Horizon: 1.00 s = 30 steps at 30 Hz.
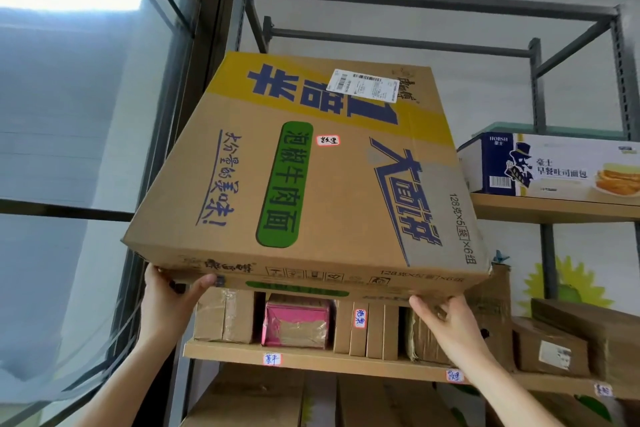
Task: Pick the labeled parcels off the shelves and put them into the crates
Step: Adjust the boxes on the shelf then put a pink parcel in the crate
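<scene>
1. Picking step: the left hand (169,302) and right hand (446,319) clamp the big carton (311,184) by its near bottom edge, tilted high over the left shelf (225,351).
2. Next, I'd say: lower it level. No crate is in view.

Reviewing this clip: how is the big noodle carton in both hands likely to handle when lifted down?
The carton is probably stiff: its faces look flat, unsagged. It is wide and tilted, so it may tip forward. The left hand and right hand grip only its lower edge, so it could slip.
</scene>
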Each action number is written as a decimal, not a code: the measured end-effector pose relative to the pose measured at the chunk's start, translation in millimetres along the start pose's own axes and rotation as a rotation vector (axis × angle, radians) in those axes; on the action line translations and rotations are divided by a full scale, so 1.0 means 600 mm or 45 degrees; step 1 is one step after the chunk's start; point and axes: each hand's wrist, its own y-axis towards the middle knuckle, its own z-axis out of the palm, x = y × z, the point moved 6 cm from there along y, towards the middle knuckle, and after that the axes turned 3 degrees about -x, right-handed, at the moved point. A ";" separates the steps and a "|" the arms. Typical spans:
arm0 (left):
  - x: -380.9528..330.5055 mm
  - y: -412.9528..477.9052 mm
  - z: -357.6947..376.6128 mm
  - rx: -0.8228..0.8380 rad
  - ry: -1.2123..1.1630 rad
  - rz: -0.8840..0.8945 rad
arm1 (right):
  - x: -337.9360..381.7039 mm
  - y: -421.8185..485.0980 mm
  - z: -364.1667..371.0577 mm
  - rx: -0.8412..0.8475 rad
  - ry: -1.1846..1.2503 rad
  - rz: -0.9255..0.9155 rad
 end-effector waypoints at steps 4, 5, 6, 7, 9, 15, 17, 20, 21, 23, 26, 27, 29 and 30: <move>-0.005 0.002 -0.001 -0.001 -0.014 0.033 | 0.008 -0.001 -0.004 -0.009 0.012 -0.022; -0.007 0.001 -0.001 -0.004 -0.017 0.041 | 0.009 -0.001 -0.004 -0.011 0.017 -0.025; -0.009 0.001 -0.002 -0.013 -0.017 0.045 | 0.010 -0.001 -0.005 -0.019 0.025 -0.029; -0.012 0.000 -0.003 -0.030 -0.015 0.046 | 0.013 -0.003 -0.006 -0.030 0.031 -0.036; -0.023 -0.002 -0.005 -0.079 0.008 0.063 | 0.021 -0.003 -0.010 -0.073 0.056 -0.052; -0.099 0.021 -0.007 -0.238 0.092 0.142 | 0.087 0.027 -0.045 -0.390 0.244 -0.215; -0.138 0.044 0.004 -0.221 -0.051 0.180 | 0.117 0.053 -0.056 -0.467 0.287 -0.278; -0.183 0.099 0.027 -0.165 -0.179 0.235 | 0.151 0.108 -0.070 -0.547 0.306 -0.346; -0.193 0.118 0.036 -0.144 -0.185 0.246 | 0.160 0.126 -0.073 -0.583 0.293 -0.356; -0.205 0.150 0.050 -0.127 -0.143 0.272 | 0.174 0.158 -0.077 -0.644 0.272 -0.363; -0.205 0.195 0.070 -0.176 -0.116 0.296 | 0.186 0.204 -0.073 -0.700 0.252 -0.351; -0.201 0.212 0.079 -0.174 -0.127 0.298 | 0.187 0.220 -0.069 -0.710 0.232 -0.339; -0.189 0.248 0.099 -0.146 -0.126 0.294 | 0.185 0.254 -0.057 -0.709 0.178 -0.309; -0.179 0.265 0.108 -0.132 -0.121 0.294 | 0.181 0.271 -0.048 -0.705 0.137 -0.290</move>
